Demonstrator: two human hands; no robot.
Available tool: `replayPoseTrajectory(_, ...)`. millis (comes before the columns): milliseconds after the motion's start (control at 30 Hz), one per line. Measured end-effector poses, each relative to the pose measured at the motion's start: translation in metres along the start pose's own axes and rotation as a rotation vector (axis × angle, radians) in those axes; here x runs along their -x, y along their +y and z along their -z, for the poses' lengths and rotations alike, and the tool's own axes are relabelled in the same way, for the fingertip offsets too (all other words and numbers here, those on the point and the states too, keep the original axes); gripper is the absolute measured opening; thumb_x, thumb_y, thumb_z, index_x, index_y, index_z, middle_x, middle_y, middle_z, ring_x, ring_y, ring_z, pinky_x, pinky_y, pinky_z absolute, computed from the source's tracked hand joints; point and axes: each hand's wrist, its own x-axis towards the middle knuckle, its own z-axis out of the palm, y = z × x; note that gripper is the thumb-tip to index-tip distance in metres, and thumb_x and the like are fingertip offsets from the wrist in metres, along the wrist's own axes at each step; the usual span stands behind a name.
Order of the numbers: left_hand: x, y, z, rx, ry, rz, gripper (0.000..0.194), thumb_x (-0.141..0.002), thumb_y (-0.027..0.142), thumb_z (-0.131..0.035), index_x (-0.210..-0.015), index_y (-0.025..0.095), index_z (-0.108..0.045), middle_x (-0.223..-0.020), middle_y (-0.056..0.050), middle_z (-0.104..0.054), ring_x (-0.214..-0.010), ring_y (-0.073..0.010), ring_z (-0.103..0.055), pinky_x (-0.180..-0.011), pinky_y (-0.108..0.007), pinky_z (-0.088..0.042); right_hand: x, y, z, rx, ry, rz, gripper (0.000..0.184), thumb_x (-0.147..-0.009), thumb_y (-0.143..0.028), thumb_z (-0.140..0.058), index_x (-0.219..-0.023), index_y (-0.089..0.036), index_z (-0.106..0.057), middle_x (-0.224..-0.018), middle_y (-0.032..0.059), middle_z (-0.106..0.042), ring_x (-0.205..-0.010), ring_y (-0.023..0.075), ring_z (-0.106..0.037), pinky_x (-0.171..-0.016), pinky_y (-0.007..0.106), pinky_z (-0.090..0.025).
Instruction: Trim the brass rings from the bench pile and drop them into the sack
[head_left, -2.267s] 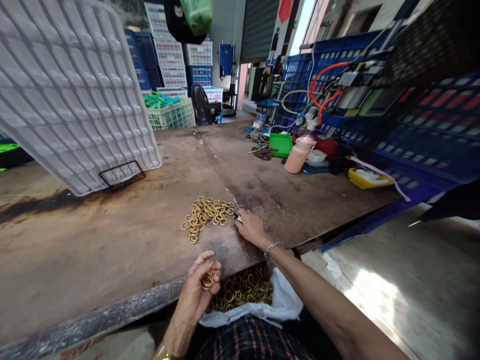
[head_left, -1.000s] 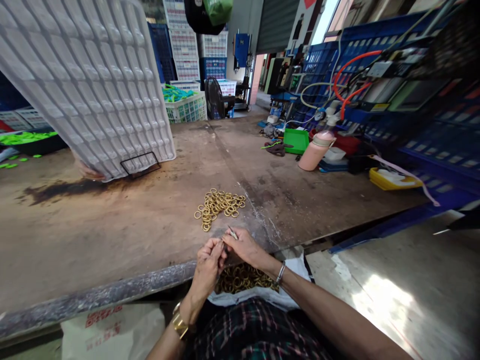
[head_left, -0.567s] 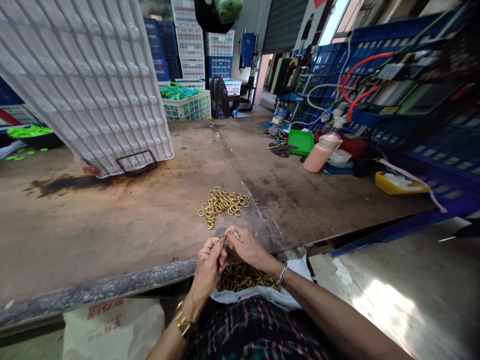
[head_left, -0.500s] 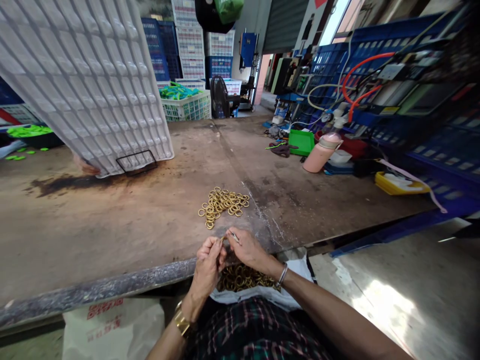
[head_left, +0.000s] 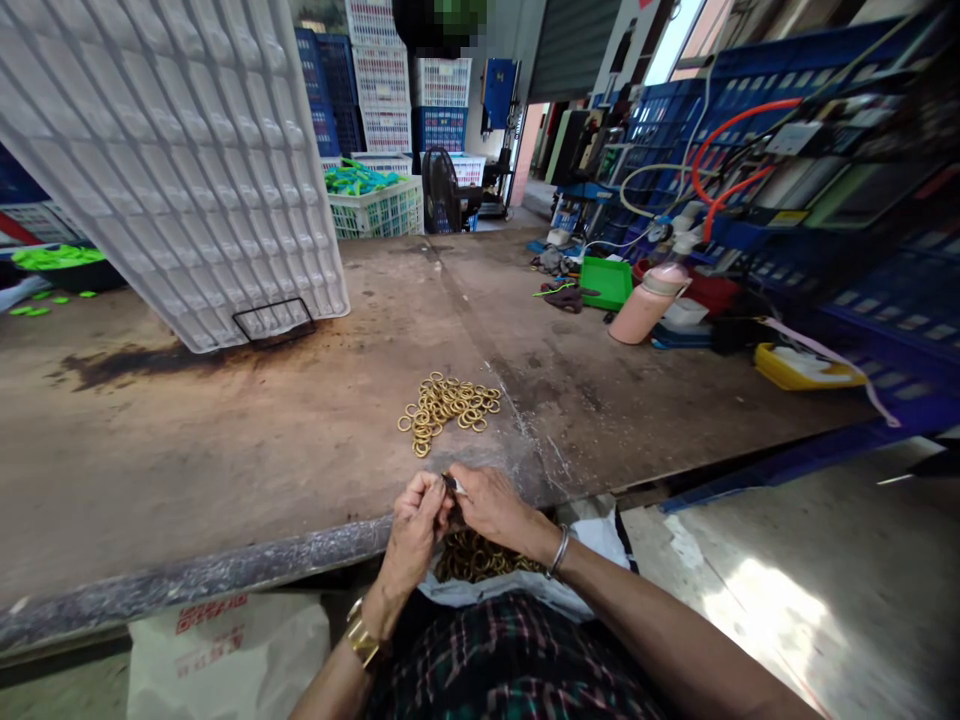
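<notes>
Left hand (head_left: 415, 522) pinches likely a ring, hidden, steady for the tool (head_left: 456, 485) my right hand (head_left: 495, 508) grips. Ring pile (head_left: 441, 403) within reach.

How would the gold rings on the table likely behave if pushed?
The rings look rigid, with even round outlines, so they probably won't bend. Heaped and overlapping, they would likely slide and scatter across the table. Many lie nearly flat, so rolling seems unlikely.
</notes>
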Motion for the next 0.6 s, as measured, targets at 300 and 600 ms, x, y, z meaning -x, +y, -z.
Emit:
replayPoseTrajectory(300, -0.0019, -0.0038, 0.0048, -0.072, 0.011, -0.037, 0.032, -0.076, 0.047, -0.053, -0.067, 0.018, -0.045, -0.052, 0.006, -0.042, -0.042, -0.0052, -0.030, -0.041, -0.018, -0.022, 0.0009, -0.0051, 0.0071, 0.095, -0.031, -0.012, 0.019, -0.079, -0.015, -0.039, -0.094, -0.017, -0.050, -0.079, 0.0076, -0.064, -0.069, 0.0171, -0.057, -0.058, 0.026, -0.029)
replayPoseTrajectory(600, -0.0012, -0.0037, 0.0072, -0.117, -0.034, -0.060, 0.029, -0.080, 0.043, -0.049, -0.068, 0.018, -0.044, -0.053, 0.006, -0.039, -0.044, -0.0055, -0.029, -0.042, -0.019, -0.022, -0.0014, -0.0011, 0.0040, 0.013, -0.024, 0.057, 0.019, -0.079, -0.014, -0.040, -0.091, -0.015, -0.054, -0.075, 0.0070, -0.064, -0.064, 0.0153, -0.055, -0.056, 0.025, -0.028)
